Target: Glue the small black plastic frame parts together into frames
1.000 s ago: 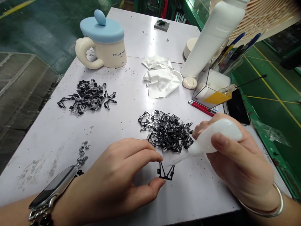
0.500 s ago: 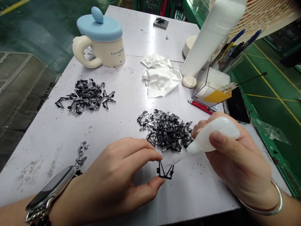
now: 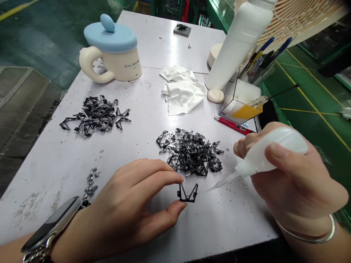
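Between the thumb and index finger of my left hand (image 3: 139,201) is a small black frame-like part (image 3: 188,199) with thin slanted struts. My right hand (image 3: 293,179) is closed around a translucent white squeeze bottle (image 3: 274,149). Its fine tapered nozzle (image 3: 222,181) points left toward the black part, with a small gap between them. Just beyond my fingers lies a pile of similar black parts (image 3: 194,153). Farther left is a second pile of black parts (image 3: 95,115). Small clear or silvery bits (image 3: 91,180) lie near my left wrist.
A cream mug (image 3: 120,65) with a blue lid stands at the back left. White cloths (image 3: 183,95) lie mid-table. At the right are a tall white bottle (image 3: 241,44), a clear pen holder (image 3: 238,102) and a red cutter (image 3: 233,125). A grey block (image 3: 182,31) sits far back.
My right hand has drawn the squeeze bottle to the right, so its nozzle has come away from the black part. My left hand keeps its pinch. The whole view has shifted slightly.
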`<state>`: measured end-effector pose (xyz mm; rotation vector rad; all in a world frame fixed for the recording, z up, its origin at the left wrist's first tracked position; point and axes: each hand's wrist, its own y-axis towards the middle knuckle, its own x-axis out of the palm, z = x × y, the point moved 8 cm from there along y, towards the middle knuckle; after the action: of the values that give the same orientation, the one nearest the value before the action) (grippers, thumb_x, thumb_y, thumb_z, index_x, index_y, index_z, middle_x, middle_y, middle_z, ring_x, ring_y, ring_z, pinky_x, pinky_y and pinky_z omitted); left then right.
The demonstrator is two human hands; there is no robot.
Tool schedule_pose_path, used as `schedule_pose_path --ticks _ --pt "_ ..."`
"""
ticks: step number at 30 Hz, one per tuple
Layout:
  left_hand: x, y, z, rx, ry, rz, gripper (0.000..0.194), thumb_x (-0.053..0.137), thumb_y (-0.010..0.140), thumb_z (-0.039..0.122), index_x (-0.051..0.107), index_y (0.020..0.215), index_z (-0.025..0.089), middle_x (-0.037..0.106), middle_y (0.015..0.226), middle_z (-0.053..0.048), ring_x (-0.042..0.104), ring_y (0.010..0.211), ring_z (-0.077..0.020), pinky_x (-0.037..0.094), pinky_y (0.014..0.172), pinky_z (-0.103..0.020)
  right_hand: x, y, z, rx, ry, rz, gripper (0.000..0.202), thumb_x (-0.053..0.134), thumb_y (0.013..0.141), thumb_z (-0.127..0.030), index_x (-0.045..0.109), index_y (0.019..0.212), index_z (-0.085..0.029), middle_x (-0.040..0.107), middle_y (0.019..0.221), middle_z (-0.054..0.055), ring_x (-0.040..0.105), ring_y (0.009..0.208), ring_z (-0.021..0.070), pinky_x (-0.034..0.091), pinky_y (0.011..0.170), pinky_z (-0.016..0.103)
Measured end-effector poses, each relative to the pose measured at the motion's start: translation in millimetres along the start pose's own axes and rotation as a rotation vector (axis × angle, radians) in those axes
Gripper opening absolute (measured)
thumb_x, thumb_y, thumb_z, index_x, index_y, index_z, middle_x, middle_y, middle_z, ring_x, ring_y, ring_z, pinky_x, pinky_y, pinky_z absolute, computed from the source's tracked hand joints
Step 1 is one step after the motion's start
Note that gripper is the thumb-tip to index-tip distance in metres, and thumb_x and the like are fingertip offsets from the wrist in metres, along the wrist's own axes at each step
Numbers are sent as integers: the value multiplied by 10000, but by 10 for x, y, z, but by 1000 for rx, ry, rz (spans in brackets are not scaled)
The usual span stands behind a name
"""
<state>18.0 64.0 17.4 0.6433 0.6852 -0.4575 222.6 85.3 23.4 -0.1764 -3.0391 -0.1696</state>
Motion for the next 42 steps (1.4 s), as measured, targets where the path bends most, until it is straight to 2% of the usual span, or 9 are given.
schedule_pose_path --ticks 8,16,20,26,34,42 --pt "-9 16 22 17 11 -5 248 663 785 206 603 1025 191 632 980 -3 602 884 -114 493 809 -211 57 -35 71 51 8 3 236 713 728 -349 542 666 -199 501 619 -12 478 634 121 376 528 267" --pt "-8 24 9 7 15 -16 242 660 789 209 598 1023 197 640 974 -12 609 877 -133 510 797 -234 57 -51 80 71 -9 9 203 717 723 -364 586 789 -223 516 668 -11 470 646 125 347 504 263" --pt "-2 24 5 -2 4 -18 251 658 786 200 596 1029 196 639 982 -22 613 877 -145 516 787 -247 51 -56 72 70 -21 13 206 721 715 -363 581 773 -224 505 662 -5 462 635 130 332 490 267" --pt "-16 6 4 -6 6 -7 240 657 785 207 607 1020 198 641 974 -23 619 863 -146 522 784 -249 60 -45 62 49 -18 2 267 710 730 -351 505 641 -205 493 643 4 471 655 137 363 504 270" --pt "-3 13 8 4 27 -14 256 668 779 203 608 1028 194 639 982 -14 613 877 -133 512 805 -227 34 -44 72 63 -26 21 209 723 712 -365 590 763 -212 531 688 9 463 643 130 320 485 270" --pt "-28 19 1 -3 8 -8 263 661 782 201 595 1036 204 645 963 -23 614 865 -151 528 790 -260 55 19 68 58 35 -18 226 665 741 -345 517 651 -200 503 594 2 475 583 131 368 512 287"
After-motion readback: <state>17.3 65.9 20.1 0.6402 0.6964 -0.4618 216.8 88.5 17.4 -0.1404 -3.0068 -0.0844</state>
